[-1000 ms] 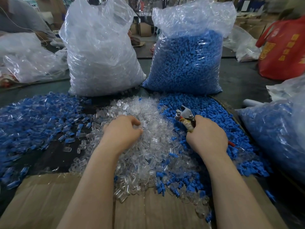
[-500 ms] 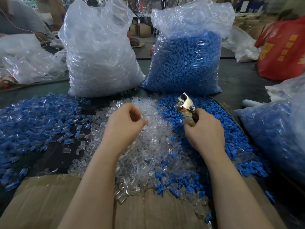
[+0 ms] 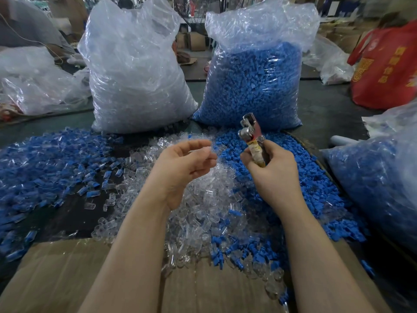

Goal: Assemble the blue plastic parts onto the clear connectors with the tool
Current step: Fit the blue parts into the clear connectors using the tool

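A person's two bare forearms reach over a worktable heaped with small plastic pieces. The right hand (image 3: 274, 171) grips a metal hand tool (image 3: 252, 134) by its taped handle, fingers curled round it, the steel head pointing up and tilted slightly left, raised above the piles. The left hand (image 3: 182, 168) hovers palm-up just beside it, fingers loosely bent with the tips drawn toward the thumb; it may be pinching a clear connector, but the blur and the transparent heap behind make that impossible to tell. Directly under both hands lies a mound of clear connectors (image 3: 203, 211); loose blue plastic parts (image 3: 300, 177) spread to its right, beneath the right wrist, and a few are scattered along its near edge. To the left, well apart from the hands, lies a wide spread of blue-and-clear pieces (image 3: 45, 159). Behind the piles stand two tall plastic sacks, one of clear connectors (image 3: 135, 75) on the left and one of blue parts (image 3: 255, 86) on the right. A flattened sheet of cardboard (image 3: 56, 279) covers the near edge of the table, and a red bag (image 3: 388, 64) sits at far right.
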The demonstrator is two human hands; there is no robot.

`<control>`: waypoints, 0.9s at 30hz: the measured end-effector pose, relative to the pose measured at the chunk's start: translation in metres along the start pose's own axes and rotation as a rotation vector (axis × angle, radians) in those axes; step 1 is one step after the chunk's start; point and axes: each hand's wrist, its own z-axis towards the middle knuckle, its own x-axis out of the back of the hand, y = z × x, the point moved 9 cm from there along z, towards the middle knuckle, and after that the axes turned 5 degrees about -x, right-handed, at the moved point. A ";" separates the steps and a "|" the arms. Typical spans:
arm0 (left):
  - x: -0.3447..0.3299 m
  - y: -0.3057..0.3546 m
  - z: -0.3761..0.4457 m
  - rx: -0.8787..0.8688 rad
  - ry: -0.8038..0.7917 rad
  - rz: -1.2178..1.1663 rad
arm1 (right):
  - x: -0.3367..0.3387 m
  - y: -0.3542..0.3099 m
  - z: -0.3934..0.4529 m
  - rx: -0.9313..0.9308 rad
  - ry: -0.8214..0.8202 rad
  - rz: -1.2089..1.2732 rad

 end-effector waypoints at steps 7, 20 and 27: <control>-0.002 -0.001 0.000 -0.001 0.001 0.069 | -0.013 -0.008 -0.004 0.029 -0.102 0.098; -0.010 0.007 -0.002 -0.084 -0.012 0.205 | -0.022 -0.014 -0.006 0.035 -0.138 0.072; -0.015 0.013 -0.004 -0.168 -0.012 0.331 | -0.023 -0.009 -0.006 0.008 -0.146 0.046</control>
